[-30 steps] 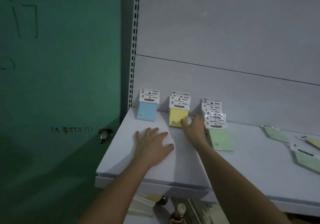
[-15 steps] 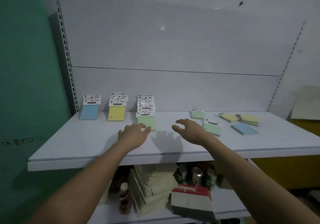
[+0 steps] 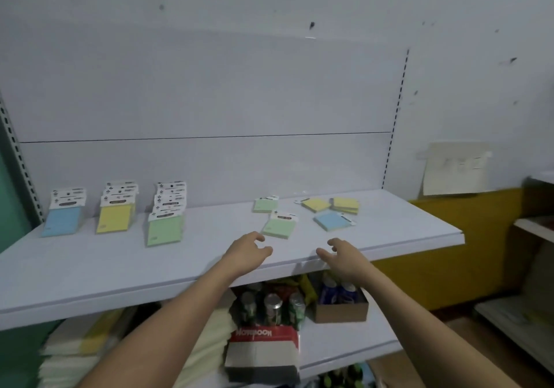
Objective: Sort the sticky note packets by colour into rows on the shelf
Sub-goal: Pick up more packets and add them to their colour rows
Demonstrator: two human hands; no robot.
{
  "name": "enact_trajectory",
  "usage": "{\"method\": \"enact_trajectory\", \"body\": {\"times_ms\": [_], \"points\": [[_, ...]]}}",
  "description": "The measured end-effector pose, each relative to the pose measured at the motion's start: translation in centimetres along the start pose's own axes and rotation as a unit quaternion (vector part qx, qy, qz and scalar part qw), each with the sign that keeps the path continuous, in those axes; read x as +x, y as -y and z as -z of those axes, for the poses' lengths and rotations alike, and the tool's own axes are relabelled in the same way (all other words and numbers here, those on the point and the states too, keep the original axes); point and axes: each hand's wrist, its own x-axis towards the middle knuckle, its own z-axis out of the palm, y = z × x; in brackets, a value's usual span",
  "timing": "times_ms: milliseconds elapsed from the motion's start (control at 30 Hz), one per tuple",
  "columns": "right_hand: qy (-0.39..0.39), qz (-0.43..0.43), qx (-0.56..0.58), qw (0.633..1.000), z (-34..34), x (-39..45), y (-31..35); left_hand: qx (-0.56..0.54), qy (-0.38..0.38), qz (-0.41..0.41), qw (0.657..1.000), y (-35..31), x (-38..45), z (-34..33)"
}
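Note:
On the white shelf (image 3: 90, 267), three rows of packets lean against the back panel at the left: blue (image 3: 63, 219), yellow (image 3: 115, 216) and green (image 3: 165, 228). Loose packets lie to the right: a green one (image 3: 279, 225), a second green one (image 3: 265, 204), two yellow ones (image 3: 314, 204) (image 3: 344, 204) and a blue one (image 3: 331, 219). My left hand (image 3: 247, 252) hovers empty, fingers apart, just in front of the nearer green packet. My right hand (image 3: 341, 255) is over the shelf's front edge, also empty with its fingers spread.
Below the shelf stand several cans (image 3: 271, 306), a red and white notebook box (image 3: 262, 354), a brown carton with bottles (image 3: 341, 303) and stacked paper (image 3: 69, 354). A green door edge is at far left, a yellow-panelled wall (image 3: 449, 246) and another shelf unit at right.
My view has swung right, away from the green door. Both hands left the sorted rows and moved right, towards the loose packets; neither holds anything.

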Motion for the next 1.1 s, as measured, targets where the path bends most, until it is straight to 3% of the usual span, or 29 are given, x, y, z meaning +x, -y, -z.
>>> {"method": "enact_trajectory", "body": {"times_ms": [167,400,533,600,667,800,933,1000,1100], "points": [[-0.049,-0.038,0.017,0.998,1.5,3.4,-2.7,-0.017,-0.04,0.019,0.999,-0.8,3.3,-1.3],[-0.121,-0.102,-0.061,0.985,2.8,10.3,-5.0,0.021,-0.13,0.077,0.988,0.2,11.7,-3.7],[-0.092,-0.114,-0.137,0.98,3.1,15.2,-5.4,0.126,-0.116,0.122,0.978,-0.9,16.3,-5.5],[-0.061,-0.101,-0.162,0.98,2.8,17.7,-5.1,0.128,-0.111,0.131,0.977,-1.4,17.9,-6.0],[-0.035,-0.07,-0.167,0.983,2.1,19.5,-4.9,0.076,-0.132,0.14,0.978,-1.2,19.0,-6.4],[0.025,0.005,-0.119,0.993,1.4,20.7,-4.5,-0.088,-0.244,0.119,0.959,-0.7,18.4,-7.4],[0.061,0.107,0.01,0.992,2.2,19.5,-3.3,-0.201,-0.279,0.09,0.935,-1.6,17.0,-7.3],[0.07,0.136,0.112,0.982,2.6,18.0,-3.3,-0.272,-0.316,0.076,0.906,-2.2,15.6,-7.3],[0.093,0.14,0.243,0.955,2.9,16.0,-4.7,-0.415,-0.377,0.076,0.825,-3.5,11.9,-7.8]]}}
